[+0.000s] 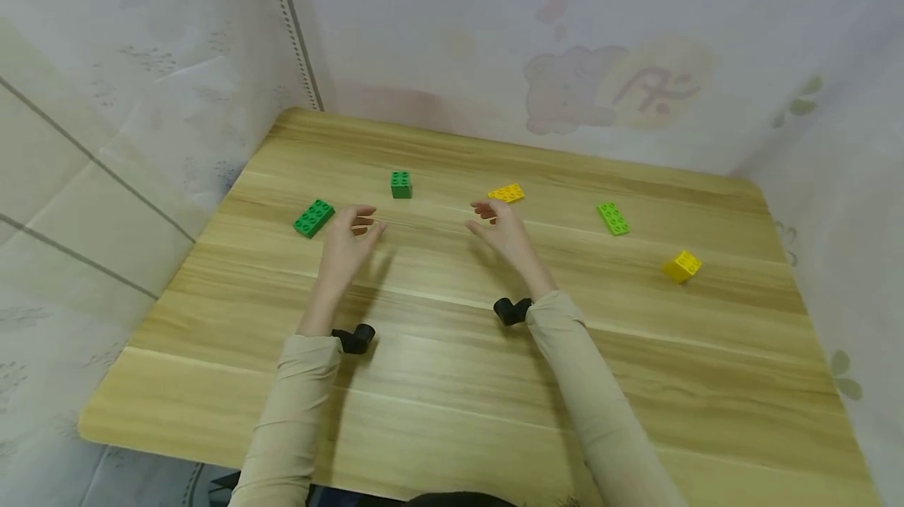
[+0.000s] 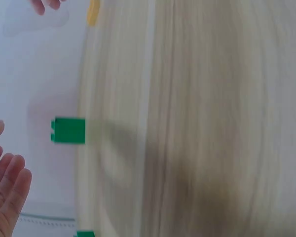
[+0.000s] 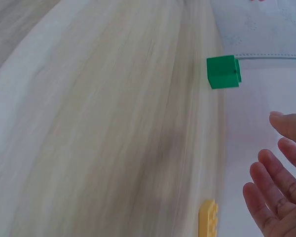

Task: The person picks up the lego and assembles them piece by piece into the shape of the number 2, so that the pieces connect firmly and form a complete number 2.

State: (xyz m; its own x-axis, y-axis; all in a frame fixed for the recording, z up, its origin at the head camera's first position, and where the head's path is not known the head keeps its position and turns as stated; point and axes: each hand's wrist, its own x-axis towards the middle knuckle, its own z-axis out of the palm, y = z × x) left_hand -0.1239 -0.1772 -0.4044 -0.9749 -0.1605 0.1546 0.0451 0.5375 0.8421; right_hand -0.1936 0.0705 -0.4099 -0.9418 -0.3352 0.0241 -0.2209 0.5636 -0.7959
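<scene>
My left hand (image 1: pixel 351 238) hovers over the table with loosely bent fingers and nothing in them. Just left of it lies a dark green toy brick (image 1: pixel 314 218), and a taller green block (image 1: pixel 401 185) stands beyond it, also seen as a green block (image 2: pixel 70 130) in the left wrist view. My right hand (image 1: pixel 503 231), likewise holding nothing, is raised with relaxed fingers, close to a flat yellow brick (image 1: pixel 507 193). In the right wrist view, the right hand's fingers (image 3: pixel 274 185) are spread slightly apart.
Farther right on the wooden table (image 1: pixel 438 381) lie a light green brick (image 1: pixel 613 219) and a yellow block (image 1: pixel 683 266). Pale printed curtains (image 1: pixel 438 36) enclose the table's back and sides. Each wrist carries a small black camera mount (image 1: pixel 356 339).
</scene>
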